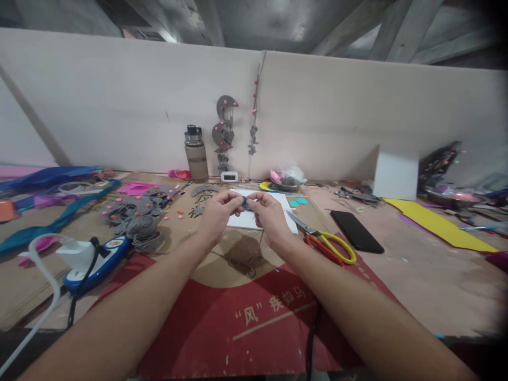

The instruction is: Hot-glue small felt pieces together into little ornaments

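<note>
Both hands meet above the middle of the work surface, fingertips pinched. Between them is a small dark blue piece [244, 201], too small for me to tell its kind. My left hand [220, 214] grips it from the left with thumb and forefinger. From the other side my right hand [268, 216] pinches it too. Beneath and behind the hands lies a white sheet [278, 198]. Two small turquoise pieces [298, 202] rest on the sheet's right part. Scissors [329, 243] with red and yellow handles lie just right of my right hand. A thin grey cord [242, 266] lies below the hands.
A black phone [356, 231] lies to the right, near yellow sheet material [440, 224]. Grey yarn with pink beads [138, 214] and a blue-white power strip [97, 264] are left. A bottle [196, 156] and small clock [229, 177] stand behind. Grey ornaments [224, 127] hang on the partition.
</note>
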`<state>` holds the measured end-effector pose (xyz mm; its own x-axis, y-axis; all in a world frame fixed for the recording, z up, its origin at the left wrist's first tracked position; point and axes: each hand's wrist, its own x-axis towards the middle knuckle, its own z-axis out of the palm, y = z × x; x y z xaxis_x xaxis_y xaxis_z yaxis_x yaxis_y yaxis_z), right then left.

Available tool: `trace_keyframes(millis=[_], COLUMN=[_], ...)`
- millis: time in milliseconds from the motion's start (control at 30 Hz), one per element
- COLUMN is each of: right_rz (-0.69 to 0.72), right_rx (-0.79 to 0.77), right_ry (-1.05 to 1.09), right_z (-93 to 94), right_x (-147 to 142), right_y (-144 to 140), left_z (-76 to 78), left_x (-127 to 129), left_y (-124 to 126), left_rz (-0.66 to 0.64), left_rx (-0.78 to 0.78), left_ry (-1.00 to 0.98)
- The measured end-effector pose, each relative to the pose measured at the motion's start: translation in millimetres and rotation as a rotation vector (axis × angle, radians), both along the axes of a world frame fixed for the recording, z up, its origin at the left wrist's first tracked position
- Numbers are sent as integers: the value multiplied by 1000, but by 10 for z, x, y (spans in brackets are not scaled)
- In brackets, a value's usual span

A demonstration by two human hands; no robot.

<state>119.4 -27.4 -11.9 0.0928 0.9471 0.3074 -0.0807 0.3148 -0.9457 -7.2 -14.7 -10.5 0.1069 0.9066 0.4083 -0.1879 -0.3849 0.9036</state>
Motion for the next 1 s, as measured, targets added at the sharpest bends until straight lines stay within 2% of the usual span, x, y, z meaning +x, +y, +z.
trace_keyframes(millis=[133,233,333,500,667,833,1000], right_rz=[-7,-50,-83,-123,-167,-159,-161], right_rx=[-71,-86,-48,30,125,236,234], right_ry=[21,-23,-114,-292,-490,-601,-607], right_z=[52,49,16,13,68,65,26], right_x=[56,103,132,137,108,73,51], right_y=[15,56,106,108,1,-79,-72], left_z=[21,43,47,61,127,160,133], left_x=[-34,-61,-82,-97,-100,-109,-109], left_y=[51,75,80,22,-58,-64,-20], left_rz=[-138,-166,-99,48,161,212,213], left_rx=[-113,-159,-59,162,236,174,102], left_ry=[16,72,180,481,616,544,401])
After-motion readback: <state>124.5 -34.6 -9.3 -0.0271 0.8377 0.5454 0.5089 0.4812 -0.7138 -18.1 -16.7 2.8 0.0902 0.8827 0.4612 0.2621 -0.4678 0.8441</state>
